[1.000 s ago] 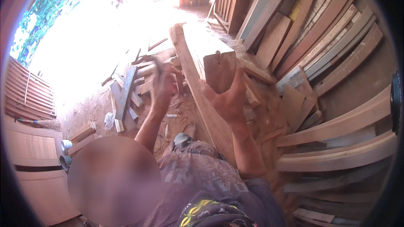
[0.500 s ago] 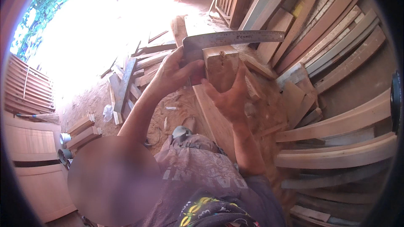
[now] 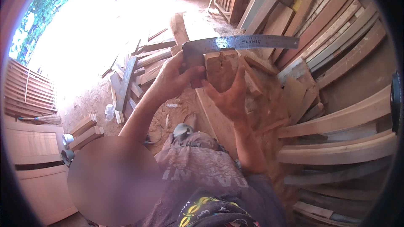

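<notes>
**Q:** State the grip on each side.
**A:** My left hand is closed around the stock of the square, thumb on the near face. My right hand grasps the near end of the beam, thumb on its left side, fingers on its right.

**Q:** Location of the pieces?
**A:** The beam points its end face at me, above and right of a plank. The square's stock stands at the beam's left side; its blade crosses the top and runs out past the right edge. Offcuts lie to the left.

**Q:** Step in hand?
**A:** In my judgement, setting the square to the beam near its end. Full contact I cannot confirm from this view.

**Q:** What does the next move call for?
**A:** Stock pressed flush to the side, blade flat on top, beam steady in my right hand, before any reading.
</notes>
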Demonstrator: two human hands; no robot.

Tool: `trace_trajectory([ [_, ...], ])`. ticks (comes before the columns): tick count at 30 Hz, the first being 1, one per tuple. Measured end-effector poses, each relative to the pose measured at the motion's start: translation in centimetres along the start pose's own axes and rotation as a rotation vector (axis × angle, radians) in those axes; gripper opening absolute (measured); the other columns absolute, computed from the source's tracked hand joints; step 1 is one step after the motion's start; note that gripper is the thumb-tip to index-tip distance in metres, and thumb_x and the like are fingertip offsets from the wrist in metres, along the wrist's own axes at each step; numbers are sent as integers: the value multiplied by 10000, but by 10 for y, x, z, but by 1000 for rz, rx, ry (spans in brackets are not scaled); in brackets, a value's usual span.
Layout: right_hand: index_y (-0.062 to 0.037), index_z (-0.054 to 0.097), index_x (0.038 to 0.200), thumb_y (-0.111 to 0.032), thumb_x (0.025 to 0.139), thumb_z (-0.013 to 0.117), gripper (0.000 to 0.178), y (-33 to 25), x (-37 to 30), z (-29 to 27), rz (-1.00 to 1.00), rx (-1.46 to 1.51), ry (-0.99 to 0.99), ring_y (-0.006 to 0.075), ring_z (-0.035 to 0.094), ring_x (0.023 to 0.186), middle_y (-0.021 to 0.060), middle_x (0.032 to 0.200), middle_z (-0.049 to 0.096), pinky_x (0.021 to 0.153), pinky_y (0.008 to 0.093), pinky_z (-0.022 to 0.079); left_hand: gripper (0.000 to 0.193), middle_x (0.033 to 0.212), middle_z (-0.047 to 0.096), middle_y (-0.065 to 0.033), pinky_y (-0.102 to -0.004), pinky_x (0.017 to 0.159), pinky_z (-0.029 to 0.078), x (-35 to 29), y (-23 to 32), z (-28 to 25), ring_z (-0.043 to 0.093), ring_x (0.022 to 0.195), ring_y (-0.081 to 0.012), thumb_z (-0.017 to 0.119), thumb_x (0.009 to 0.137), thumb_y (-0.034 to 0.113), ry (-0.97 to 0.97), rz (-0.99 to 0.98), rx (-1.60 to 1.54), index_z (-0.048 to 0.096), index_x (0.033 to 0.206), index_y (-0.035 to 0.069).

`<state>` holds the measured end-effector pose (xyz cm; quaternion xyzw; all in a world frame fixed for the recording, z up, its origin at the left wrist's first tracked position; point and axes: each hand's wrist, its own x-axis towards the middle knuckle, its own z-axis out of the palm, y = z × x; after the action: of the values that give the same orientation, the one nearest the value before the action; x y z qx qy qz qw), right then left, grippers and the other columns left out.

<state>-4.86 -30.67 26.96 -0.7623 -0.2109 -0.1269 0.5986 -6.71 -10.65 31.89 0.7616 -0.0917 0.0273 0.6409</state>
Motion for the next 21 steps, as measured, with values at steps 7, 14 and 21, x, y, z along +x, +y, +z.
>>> trace_trajectory([
  [7, 83, 442, 1403, -203, 840, 884, 771, 3, -4, -6, -70, -28, 5, 261, 651, 1193, 190, 1308, 639, 1013, 387, 531, 320, 1016, 727, -60, -291, 741, 572, -6, 6, 13, 695, 849, -107, 691, 1014, 130, 33, 13, 65, 613, 1287, -17],
  [14, 31, 306, 1560, -182, 791, 912, 1003, 12, -9, -11, 45, 7, -53, 364, 560, 1362, 254, 1446, 541, 1118, 457, 478, 333, 1035, 733, -71, -288, 730, 577, -6, -5, 15, 708, 850, -120, 702, 998, 130, 5, -37, -36, 610, 1284, -15],
  [21, 41, 293, 1562, -159, 802, 897, 991, 12, -16, -9, 61, 125, 43, 327, 585, 1319, 235, 1428, 551, 1112, 431, 480, 312, 1082, 743, -69, -302, 823, 580, -8, -23, 24, 713, 919, -132, 722, 989, 139, 146, -21, -38, 644, 1254, -6],
])
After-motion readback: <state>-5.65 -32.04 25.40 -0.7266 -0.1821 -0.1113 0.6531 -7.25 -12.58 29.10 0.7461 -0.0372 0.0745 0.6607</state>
